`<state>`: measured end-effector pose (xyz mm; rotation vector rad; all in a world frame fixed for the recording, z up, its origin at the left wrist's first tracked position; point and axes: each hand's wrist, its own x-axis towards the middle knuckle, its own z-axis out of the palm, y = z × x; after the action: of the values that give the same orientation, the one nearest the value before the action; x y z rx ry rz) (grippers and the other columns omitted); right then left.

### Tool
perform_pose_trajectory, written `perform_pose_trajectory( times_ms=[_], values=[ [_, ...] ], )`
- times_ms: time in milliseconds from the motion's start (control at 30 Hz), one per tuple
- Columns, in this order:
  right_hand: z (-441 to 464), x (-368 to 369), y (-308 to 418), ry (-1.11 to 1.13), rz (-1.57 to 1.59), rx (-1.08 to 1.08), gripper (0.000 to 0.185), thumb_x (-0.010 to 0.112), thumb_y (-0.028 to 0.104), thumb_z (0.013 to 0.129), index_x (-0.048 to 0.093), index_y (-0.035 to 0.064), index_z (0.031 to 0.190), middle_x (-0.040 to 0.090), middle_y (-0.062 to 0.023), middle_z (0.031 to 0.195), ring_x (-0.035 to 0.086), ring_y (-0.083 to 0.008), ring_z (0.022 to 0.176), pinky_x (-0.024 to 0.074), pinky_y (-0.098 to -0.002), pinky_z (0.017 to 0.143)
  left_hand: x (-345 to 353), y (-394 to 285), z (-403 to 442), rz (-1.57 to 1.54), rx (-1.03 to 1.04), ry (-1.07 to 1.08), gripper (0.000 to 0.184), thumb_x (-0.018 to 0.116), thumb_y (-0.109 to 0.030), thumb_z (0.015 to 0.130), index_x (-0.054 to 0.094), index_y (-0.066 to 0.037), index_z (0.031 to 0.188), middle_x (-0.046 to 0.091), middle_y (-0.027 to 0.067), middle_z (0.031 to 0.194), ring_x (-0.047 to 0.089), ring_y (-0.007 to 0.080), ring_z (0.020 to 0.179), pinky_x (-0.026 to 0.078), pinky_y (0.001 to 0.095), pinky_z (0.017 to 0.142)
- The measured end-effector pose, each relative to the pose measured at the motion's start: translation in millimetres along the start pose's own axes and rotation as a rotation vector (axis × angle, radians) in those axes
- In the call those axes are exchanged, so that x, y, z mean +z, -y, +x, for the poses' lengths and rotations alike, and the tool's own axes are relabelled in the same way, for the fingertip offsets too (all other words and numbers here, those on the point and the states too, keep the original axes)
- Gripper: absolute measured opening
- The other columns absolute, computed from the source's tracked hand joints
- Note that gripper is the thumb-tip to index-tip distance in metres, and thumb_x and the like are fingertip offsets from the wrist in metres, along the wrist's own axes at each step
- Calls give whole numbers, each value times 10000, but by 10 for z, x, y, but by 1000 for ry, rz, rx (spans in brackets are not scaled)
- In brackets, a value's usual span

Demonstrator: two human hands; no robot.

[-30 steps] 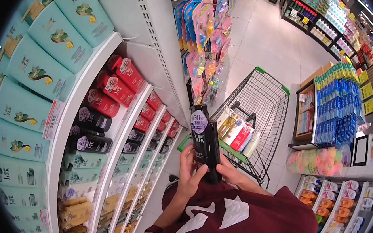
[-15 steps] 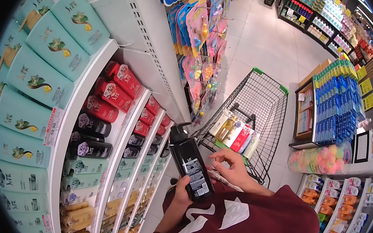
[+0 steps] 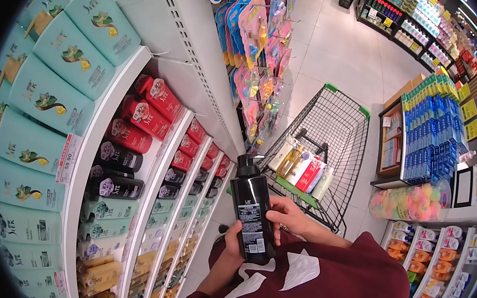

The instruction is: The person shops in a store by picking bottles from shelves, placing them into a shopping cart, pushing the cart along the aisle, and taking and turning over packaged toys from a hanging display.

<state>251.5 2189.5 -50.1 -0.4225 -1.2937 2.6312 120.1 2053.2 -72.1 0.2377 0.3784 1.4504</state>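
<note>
A black pump bottle (image 3: 250, 196) stands upright in front of my chest, its back label with small print and a barcode facing me. My left hand (image 3: 233, 241) is closed around its lower left side. On the right side, my right hand (image 3: 290, 215) grips the bottle, thumb against the label's edge and the other fingers partly hidden behind it. Beyond the bottle is a shopping cart (image 3: 344, 111) with several boxes and bottles (image 3: 302, 169) in its near part.
At left, curved shelves (image 3: 142, 214) hold mint-green bottles (image 3: 50, 100), red bottles (image 3: 148, 120) and dark bottles (image 3: 120, 188). Toys on cards (image 3: 250, 28) hang ahead. Stacked blue boxes (image 3: 433, 137) and a clear tub of colourful balls (image 3: 410, 204) stand at right.
My right hand has moved left from beside the bottle and taken hold of it. The bottle has shifted slightly right and turned from tilted to upright.
</note>
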Motion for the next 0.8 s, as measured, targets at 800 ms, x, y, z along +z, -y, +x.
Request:
perform_pose_trajectory(
  times_ms=[800],
  values=[
    [41,2,-27,-44,38,24,356,553,212,1001,523,-27,1263,664,-95,902,619,-140,497,542,-266,435,-98,27,5,-93,1,23,763,524,-553,916,442,69,1350,608,248,1172,682,362,993,577,469,881]
  ],
)
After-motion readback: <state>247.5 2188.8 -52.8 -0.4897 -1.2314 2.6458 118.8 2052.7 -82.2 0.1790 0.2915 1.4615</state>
